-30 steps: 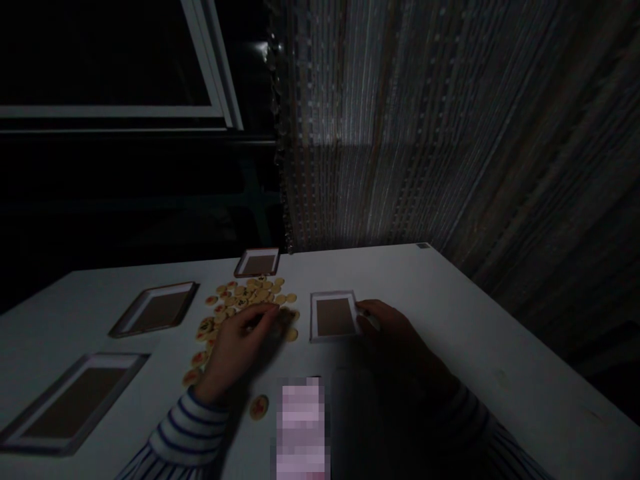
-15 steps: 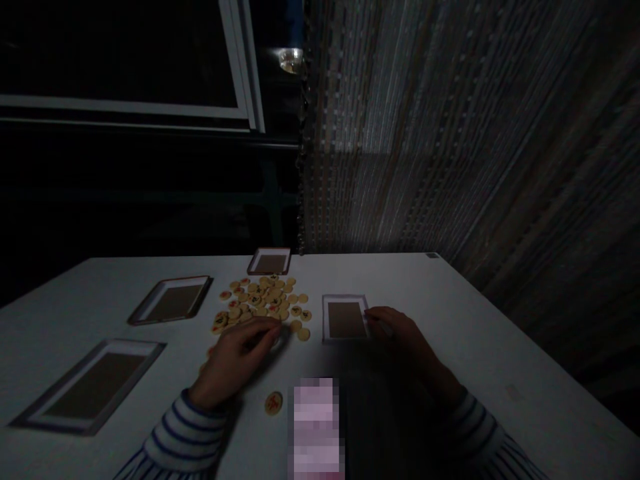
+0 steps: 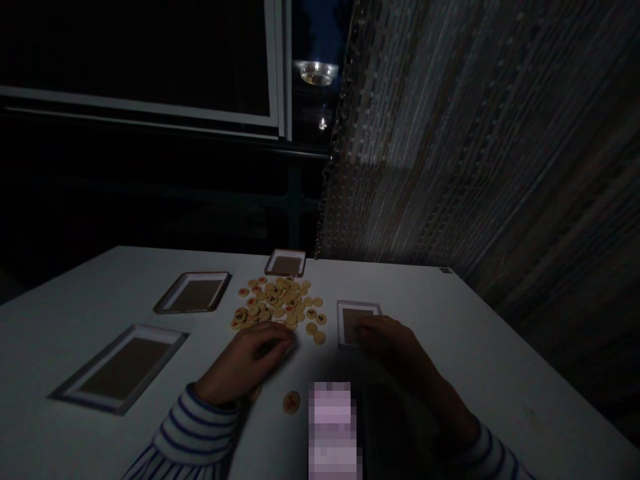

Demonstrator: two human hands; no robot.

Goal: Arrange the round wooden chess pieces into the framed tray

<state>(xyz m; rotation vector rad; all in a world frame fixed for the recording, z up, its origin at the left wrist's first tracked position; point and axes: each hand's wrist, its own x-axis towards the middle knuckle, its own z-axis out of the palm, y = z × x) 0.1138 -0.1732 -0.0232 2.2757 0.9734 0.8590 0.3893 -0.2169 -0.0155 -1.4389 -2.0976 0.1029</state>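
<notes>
The room is dark; we see a window (image 3: pixel 280 60) at upper left and a string curtain (image 3: pixel 400 133) hanging on the right. Below them spreads the white surface (image 3: pixel 500 373). Near its middle lies a loose pile of round discs (image 3: pixel 277 300), many overlapping, some showing red or black characters. The two hands are well apart from each other. The left hand (image 3: pixel 247 360) is at the near edge of the pile, thumb close to its curled fingers; we cannot tell whether it holds a disc. The right hand (image 3: pixel 397 343) bends over the right tray (image 3: pixel 349 327), hiding part of it, and we cannot tell if it grips anything. A far tray (image 3: pixel 285 263) sits behind the pile, and two left trays (image 3: pixel 125 367) lie apart from it. Nearer us, a lone disc (image 3: pixel 291 403) shows a red character.
</notes>
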